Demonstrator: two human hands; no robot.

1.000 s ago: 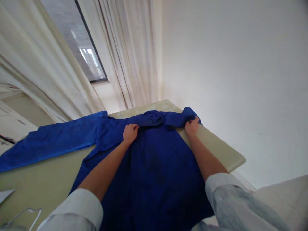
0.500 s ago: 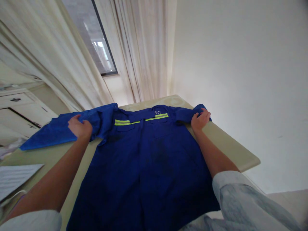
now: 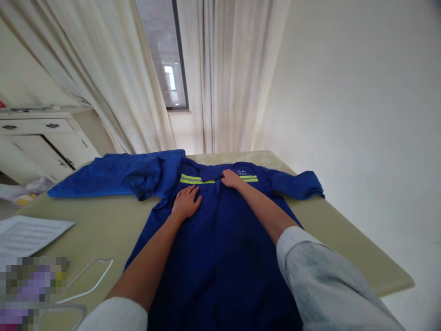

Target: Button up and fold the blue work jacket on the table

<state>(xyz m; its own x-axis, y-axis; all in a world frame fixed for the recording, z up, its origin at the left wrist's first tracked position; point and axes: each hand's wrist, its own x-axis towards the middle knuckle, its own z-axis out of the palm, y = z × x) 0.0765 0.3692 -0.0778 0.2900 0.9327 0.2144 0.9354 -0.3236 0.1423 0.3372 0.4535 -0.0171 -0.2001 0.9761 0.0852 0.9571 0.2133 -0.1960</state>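
A blue work jacket (image 3: 223,239) lies spread face up on a pale olive table (image 3: 103,225), its collar at the far side and its sleeves stretched out left and right. Yellow-green reflective stripes (image 3: 196,179) cross its chest. My left hand (image 3: 186,203) rests flat on the chest just below the stripe, fingers apart and holding nothing. My right hand (image 3: 230,178) lies on the jacket near the collar, its fingers on the fabric with no visible grip. My forearms hide part of the jacket front.
A sheet of printed paper (image 3: 27,234) and a white wire hanger (image 3: 91,278) lie on the table at the near left, beside a pixelated patch. White curtains (image 3: 220,78), a window (image 3: 165,55) and a white cabinet (image 3: 41,138) stand beyond the table.
Both hands have moved from the sleeve and shoulder areas to the jacket's chest. The right sleeve now lies spread out to the right. The view has swung, showing more of the table.
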